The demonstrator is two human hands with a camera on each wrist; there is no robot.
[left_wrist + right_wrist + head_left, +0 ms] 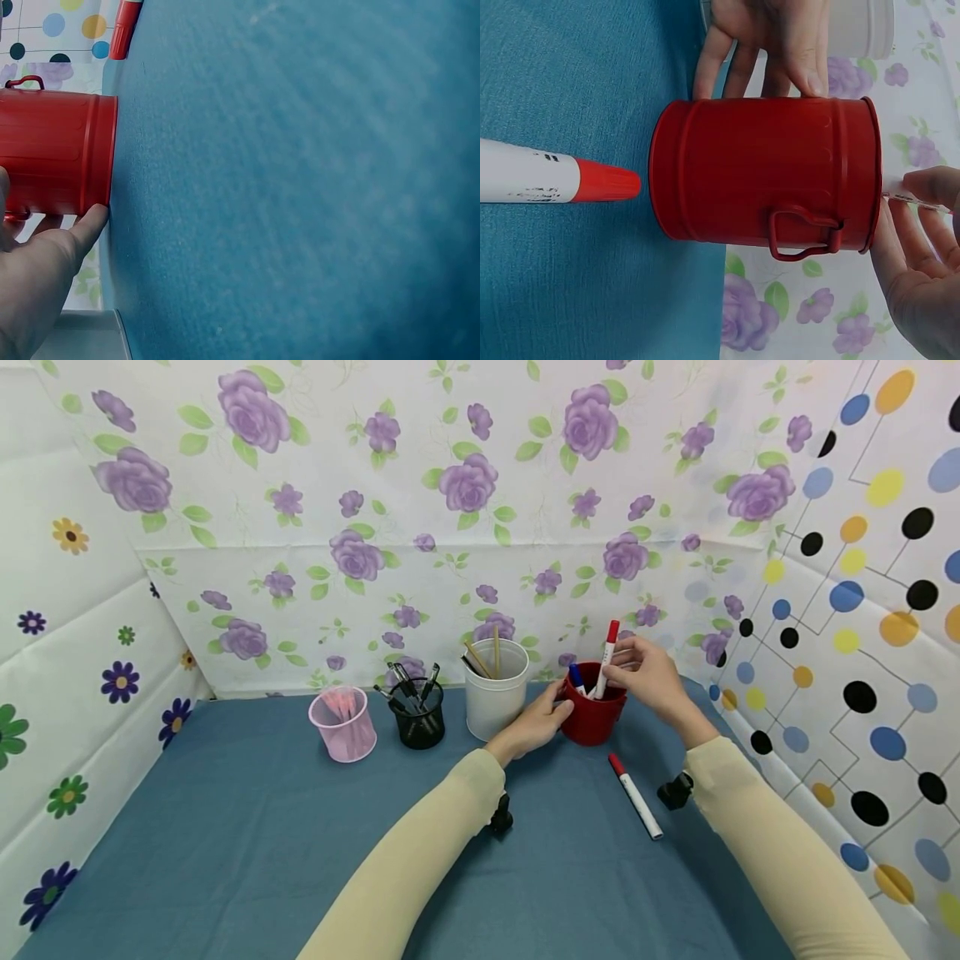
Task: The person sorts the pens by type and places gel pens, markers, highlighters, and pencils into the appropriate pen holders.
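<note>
My right hand [647,672] pinches a white marker with a red cap [609,652], cap upward, its lower end inside the red bucket [588,722]. A blue-capped marker [576,678] also stands in that bucket. On the bucket's left side, my left hand [536,722] holds it with thumb and fingers spread along the wall. In the right wrist view the bucket [765,172] shows a small side handle [806,232]. Another red-capped white marker [636,797] lies on the table in front of the bucket.
Left of the red bucket stand a white bucket [495,697] with pencils, a black mesh cup [420,727] with several pens, and a pink cup [348,739] with pink items. All stand on a blue cloth [262,843]. Floral sheets [420,468] hang behind; a dotted sheet [885,635] hangs on the right.
</note>
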